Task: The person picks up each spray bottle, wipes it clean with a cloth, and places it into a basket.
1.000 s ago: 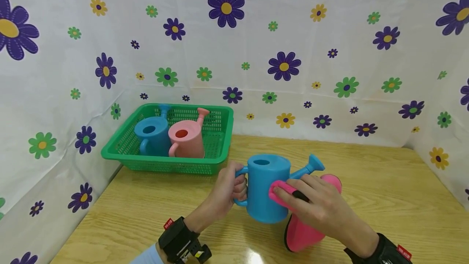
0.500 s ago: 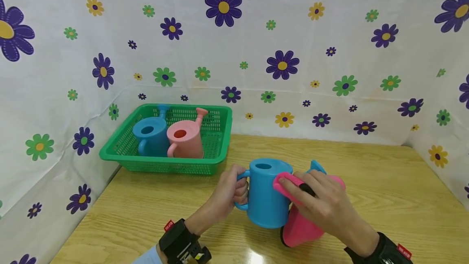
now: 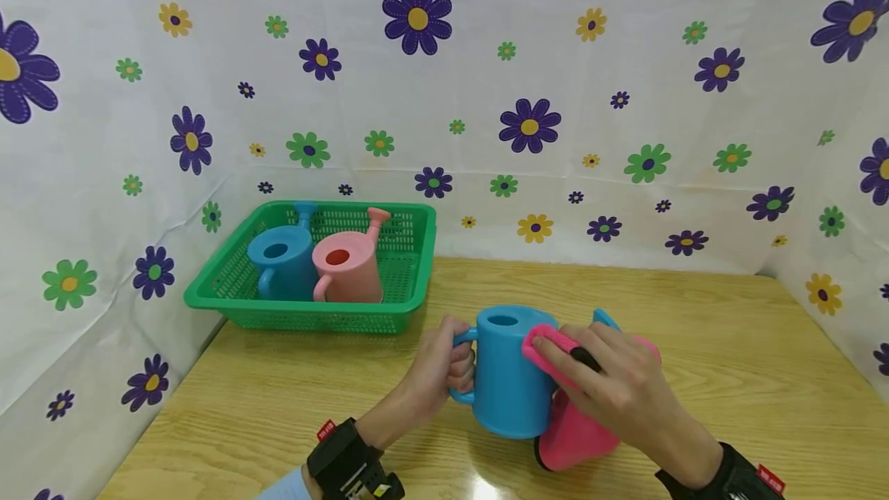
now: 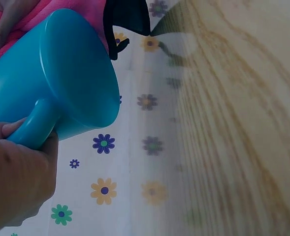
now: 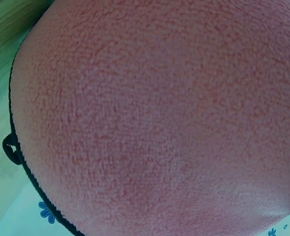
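Note:
My left hand (image 3: 439,365) grips the handle of a blue watering can (image 3: 510,384), held up over the wooden table. The can's flat underside (image 4: 80,64) faces the left wrist camera. With my right hand (image 3: 618,384) I hold a pink fleecy cloth (image 3: 576,434) with black edging, pressed to the can's upper right side. Part of the cloth hangs below the fingers, and its nap (image 5: 159,113) fills most of the right wrist view. Hand and cloth hide most of the spout; only a blue tip (image 3: 606,320) shows behind them.
A green plastic basket (image 3: 326,319) stands at the back left of the table (image 3: 278,392). Inside it are another blue watering can (image 3: 292,272) and a pink watering can (image 3: 354,272), side by side. A white flower-print sheet (image 3: 486,83) covers the back and sides.
The cloth in my right hand has moved up the can's side toward its top rim. The blue can has sunk slightly, and its spout is now mostly hidden.

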### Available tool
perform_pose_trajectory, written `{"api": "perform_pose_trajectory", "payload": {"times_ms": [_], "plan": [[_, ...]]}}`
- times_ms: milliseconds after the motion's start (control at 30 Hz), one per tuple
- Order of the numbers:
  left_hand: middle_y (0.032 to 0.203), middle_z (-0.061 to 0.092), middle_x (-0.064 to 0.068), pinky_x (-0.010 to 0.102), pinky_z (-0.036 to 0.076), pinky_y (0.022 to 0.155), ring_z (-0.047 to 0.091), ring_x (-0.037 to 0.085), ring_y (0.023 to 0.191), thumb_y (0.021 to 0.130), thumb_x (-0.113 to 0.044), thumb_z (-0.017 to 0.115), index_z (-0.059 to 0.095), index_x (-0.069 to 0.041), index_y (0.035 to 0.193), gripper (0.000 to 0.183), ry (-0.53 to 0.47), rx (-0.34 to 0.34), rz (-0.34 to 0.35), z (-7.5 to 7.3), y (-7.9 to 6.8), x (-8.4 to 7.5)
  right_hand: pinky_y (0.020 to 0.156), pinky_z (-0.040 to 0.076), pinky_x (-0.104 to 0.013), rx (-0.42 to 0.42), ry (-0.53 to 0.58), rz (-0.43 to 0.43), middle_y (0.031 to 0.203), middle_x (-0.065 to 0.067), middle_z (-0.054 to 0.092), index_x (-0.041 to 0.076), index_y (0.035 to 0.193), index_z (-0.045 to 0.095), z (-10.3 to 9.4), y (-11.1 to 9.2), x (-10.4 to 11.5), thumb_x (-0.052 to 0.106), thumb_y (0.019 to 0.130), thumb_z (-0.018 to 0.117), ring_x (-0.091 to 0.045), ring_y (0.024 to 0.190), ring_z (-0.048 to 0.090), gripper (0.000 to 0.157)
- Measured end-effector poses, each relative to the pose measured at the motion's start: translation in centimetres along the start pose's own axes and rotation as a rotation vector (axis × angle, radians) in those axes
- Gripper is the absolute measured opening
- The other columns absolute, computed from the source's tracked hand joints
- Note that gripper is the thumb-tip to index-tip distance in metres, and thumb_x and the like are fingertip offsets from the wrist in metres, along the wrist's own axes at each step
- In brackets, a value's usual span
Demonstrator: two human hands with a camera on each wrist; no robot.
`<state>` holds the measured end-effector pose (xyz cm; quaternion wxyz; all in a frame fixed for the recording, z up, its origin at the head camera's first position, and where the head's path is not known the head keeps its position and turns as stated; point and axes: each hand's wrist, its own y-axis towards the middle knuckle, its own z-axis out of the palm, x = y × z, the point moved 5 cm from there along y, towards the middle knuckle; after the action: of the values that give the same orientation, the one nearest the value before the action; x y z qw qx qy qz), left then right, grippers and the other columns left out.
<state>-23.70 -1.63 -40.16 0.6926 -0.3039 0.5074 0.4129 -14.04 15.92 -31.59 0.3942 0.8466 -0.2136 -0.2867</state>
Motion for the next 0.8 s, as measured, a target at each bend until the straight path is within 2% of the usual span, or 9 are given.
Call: {"api": "perform_pose_trajectory", "payload": {"times_ms": [200, 400, 800], "plan": [[0.042, 0.026, -0.011, 0.023, 0.027, 0.043, 0.025, 0.008, 0.037, 0.096, -0.023, 0.037, 0.028, -0.018, 0.051, 0.046, -0.003, -0.012, -0.015, 0.0, -0.1, 0.1, 0.050, 0.058, -0.039, 0.019, 0.024, -0.023, 0.081, -0.016, 0.070, 0.004, 0.106, 0.072, 0.3, -0.2, 0.2, 0.026, 0.103, 0.044, -0.026, 0.064, 0.063, 0.036], [0.042, 0.026, -0.011, 0.023, 0.025, 0.043, 0.024, 0.008, 0.038, 0.096, -0.024, 0.038, 0.027, -0.018, 0.051, 0.047, -0.023, -0.012, -0.002, -0.2, 0.1, -0.1, 0.049, 0.056, -0.034, 0.070, 0.071, -0.036, 0.082, -0.011, 0.070, 0.005, 0.108, 0.072, 0.6, -0.6, 0.4, 0.025, 0.103, 0.041, -0.022, 0.065, 0.061, 0.037], [0.040, 0.025, -0.010, 0.024, 0.022, 0.040, 0.021, 0.007, 0.034, 0.097, -0.020, 0.033, 0.027, -0.020, 0.049, 0.048, -0.102, -0.048, 0.076, -0.9, 0.5, -2.4, 0.051, 0.057, -0.027, 0.150, 0.151, -0.095, 0.090, -0.007, 0.072, 0.011, 0.109, 0.072, 1.2, -1.4, 1.4, 0.026, 0.104, 0.043, -0.018, 0.068, 0.061, 0.033]]}}
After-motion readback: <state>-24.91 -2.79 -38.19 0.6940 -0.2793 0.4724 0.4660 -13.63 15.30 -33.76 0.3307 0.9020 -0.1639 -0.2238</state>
